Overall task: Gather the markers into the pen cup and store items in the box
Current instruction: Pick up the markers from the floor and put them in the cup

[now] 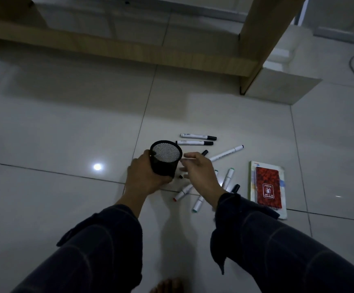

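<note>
Tiled floor (66, 123); my left hand (144, 176) clasps empty pen cup (165, 159); right hand (199, 172) spread, holding nothing (markers (195, 142) all ungathered; box unseen).

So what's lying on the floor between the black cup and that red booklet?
Markers. In the head view, several white ones lie scattered on the tiles between the cup and the booklet, partly hidden by the right hand.

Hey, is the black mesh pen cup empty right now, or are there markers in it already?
Empty: the pen cup, tilted in the left hand, shows only bare mesh inside.
</note>
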